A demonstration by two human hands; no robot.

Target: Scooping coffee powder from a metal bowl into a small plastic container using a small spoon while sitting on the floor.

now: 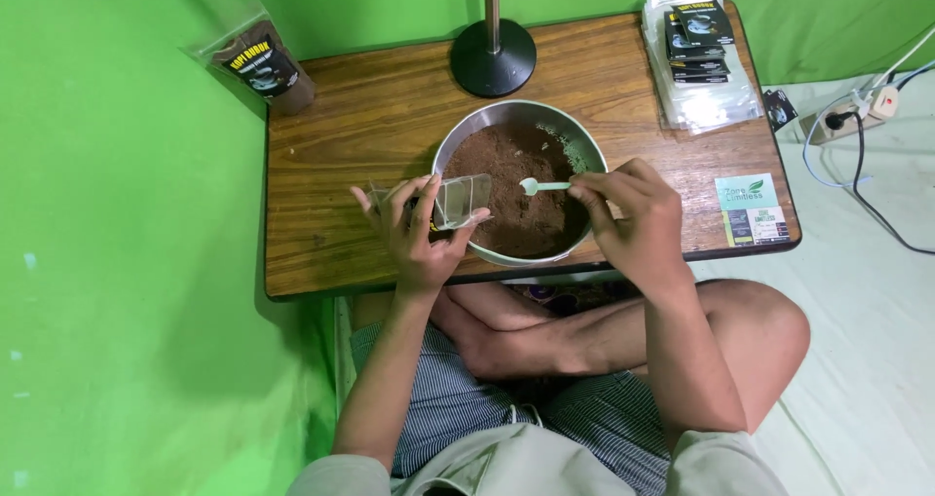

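Pouch [458, 202]: clear thin film, light and floppy, likely slippery; sat mouth-open over the bowl's [458, 137] left rim. Left hand [414, 233] had its fingers closed around the pouch's sides — probably the best grip, since it props the mouth open. Right hand [633, 218] pinched the handle end of a small pale scoop [542, 186] above the brown powder [516, 189]. The bowl stood on the desk [370, 116].

A single head-worn camera was in use, with no second view to compare. It looked steeply down from above the seated person, facing forward over the crossed legs toward the low wooden table [370, 126] and the green backdrop behind it. Range was close: forearms filled the lower frame, the table's far edge neared the top.
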